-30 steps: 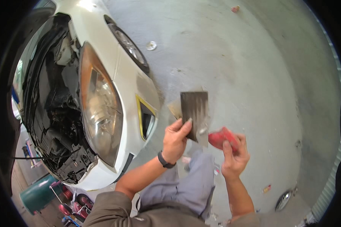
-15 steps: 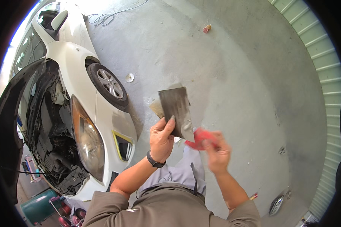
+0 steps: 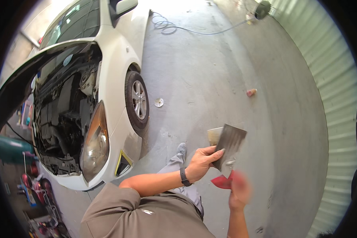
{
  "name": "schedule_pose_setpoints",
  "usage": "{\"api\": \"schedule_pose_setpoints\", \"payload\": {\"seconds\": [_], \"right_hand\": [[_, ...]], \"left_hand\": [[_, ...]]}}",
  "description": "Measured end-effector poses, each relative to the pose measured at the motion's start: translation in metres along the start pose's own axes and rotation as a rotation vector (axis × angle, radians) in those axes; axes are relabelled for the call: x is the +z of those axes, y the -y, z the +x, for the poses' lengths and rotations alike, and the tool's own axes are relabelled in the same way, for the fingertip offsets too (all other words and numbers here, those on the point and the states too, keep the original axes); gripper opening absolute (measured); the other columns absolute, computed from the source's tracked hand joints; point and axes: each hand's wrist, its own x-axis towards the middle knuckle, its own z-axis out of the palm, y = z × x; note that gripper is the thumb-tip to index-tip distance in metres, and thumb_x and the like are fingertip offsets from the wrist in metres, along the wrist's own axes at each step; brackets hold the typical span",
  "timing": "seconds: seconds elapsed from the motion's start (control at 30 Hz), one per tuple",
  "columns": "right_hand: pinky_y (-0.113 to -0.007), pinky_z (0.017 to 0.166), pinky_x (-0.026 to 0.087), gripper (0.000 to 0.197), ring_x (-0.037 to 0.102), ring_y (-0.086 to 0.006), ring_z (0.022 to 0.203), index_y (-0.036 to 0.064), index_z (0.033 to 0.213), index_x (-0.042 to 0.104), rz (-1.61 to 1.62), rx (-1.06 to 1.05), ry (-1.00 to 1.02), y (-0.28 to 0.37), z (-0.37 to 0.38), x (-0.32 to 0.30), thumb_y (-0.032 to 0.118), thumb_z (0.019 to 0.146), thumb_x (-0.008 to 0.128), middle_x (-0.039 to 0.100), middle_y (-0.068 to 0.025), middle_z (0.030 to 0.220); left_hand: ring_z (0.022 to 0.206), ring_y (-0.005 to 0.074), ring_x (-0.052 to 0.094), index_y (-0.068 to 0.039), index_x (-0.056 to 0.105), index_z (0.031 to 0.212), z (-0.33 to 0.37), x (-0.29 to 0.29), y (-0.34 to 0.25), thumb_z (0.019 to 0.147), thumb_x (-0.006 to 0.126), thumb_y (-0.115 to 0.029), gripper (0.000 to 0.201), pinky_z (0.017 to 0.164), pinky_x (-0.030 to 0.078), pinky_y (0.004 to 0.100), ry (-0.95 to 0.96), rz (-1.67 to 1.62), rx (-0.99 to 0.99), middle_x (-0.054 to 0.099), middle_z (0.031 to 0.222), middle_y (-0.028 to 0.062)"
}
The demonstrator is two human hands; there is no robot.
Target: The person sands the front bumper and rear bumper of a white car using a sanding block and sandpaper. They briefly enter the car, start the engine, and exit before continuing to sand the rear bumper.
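My left hand (image 3: pixel 200 163), closed, holds a dark flat metal putty plate (image 3: pixel 231 143) by its lower left edge, thumb on top. A cream-coloured spreader (image 3: pixel 214 135) sticks out behind the plate on its left. Near the plate's lower end lies a dab of pale grey paste (image 3: pixel 230 162). Just below that end, my right hand (image 3: pixel 240 194) grips a red spreader (image 3: pixel 221 182). Motion smears those fingers and part of the red tool; whether it touches the plate I cannot tell.
On the left stands a white car (image 3: pixel 115 79) with its hood up; yellow tape (image 3: pixel 120 163) edges an opening in its bumper. A hose (image 3: pixel 198 31) and a small red-and-pale object (image 3: pixel 251 93) lie on the floor. A ribbed wall (image 3: pixel 325 79) runs along the right.
My view has shifted, and a foot now shows stepping beside the car. Both hands sit further right and lower in view, the plate tilted more rightward; the red spreader is now below the plate's end.
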Motion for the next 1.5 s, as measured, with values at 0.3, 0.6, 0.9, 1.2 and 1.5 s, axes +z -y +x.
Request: {"api": "schedule_pose_setpoints", "payload": {"seconds": [0.3, 0.6, 0.9, 1.2, 1.5], "right_hand": [[-0.037, 0.091, 0.053, 0.014, 0.061, -0.0191, 0.100, -0.0008, 0.113, 0.064, 0.207, 0.084, 0.317, 0.012, 0.139, 0.039, 0.008, 0.103, 0.060, 0.061, -0.0099, 0.110], [-0.028, 0.087, 0.048, 0.026, 0.058, -0.0117, 0.095, 0.0049, 0.125, 0.055, 0.692, 0.354, 0.771, 0.043, 0.264, 0.085, 0.006, 0.100, 0.061, 0.057, -0.0017, 0.107], [-0.037, 0.096, 0.053, 0.020, 0.065, -0.0200, 0.106, -0.0042, 0.117, 0.067, 0.514, 0.130, 0.825, 0.056, 0.321, 0.027, -0.001, 0.100, 0.058, 0.067, -0.0100, 0.112], [-0.034, 0.094, 0.054, 0.021, 0.065, -0.0194, 0.102, -0.0044, 0.116, 0.070, 0.323, 0.090, 1.022, 0.056, 0.309, 0.021, -0.006, 0.097, 0.061, 0.066, -0.0103, 0.117], [-0.026, 0.086, 0.051, 0.027, 0.063, -0.0106, 0.098, -0.0041, 0.123, 0.069, 0.134, -0.052, 1.151, 0.061, 0.226, 0.064, -0.001, 0.096, 0.065, 0.069, -0.0090, 0.113]], "left_hand": [[0.088, 0.0064, 0.067, -0.002, 0.072, 0.120, 0.079, -0.003, -0.105, 0.102, 0.066, -0.028, 0.033, 0.075, 0.056, 0.0257, 0.068, -0.092, 0.085, 0.073, 0.102, 0.0021], [0.095, 0.0115, 0.069, 0.000, 0.068, 0.118, 0.104, 0.018, -0.125, 0.104, 0.060, -0.016, 0.022, 0.084, 0.056, 0.0284, -0.149, -0.378, 0.320, 0.073, 0.107, 0.0050], [0.106, 0.0152, 0.068, 0.000, 0.066, 0.125, 0.133, 0.079, -0.082, 0.106, 0.056, -0.012, 0.025, 0.094, 0.054, 0.0327, -0.356, -0.292, 0.728, 0.071, 0.120, 0.0073], [0.095, 0.0071, 0.061, 0.006, 0.068, 0.120, 0.097, 0.092, -0.055, 0.104, 0.061, -0.009, 0.023, 0.085, 0.048, 0.0242, -0.730, -0.161, 1.005, 0.070, 0.107, 0.0017], [0.099, 0.0105, 0.065, 0.004, 0.066, 0.126, 0.015, 0.053, -0.050, 0.103, 0.061, -0.009, 0.027, 0.089, 0.052, 0.0263, -0.705, -0.227, 1.186, 0.071, 0.115, 0.0057]]}}
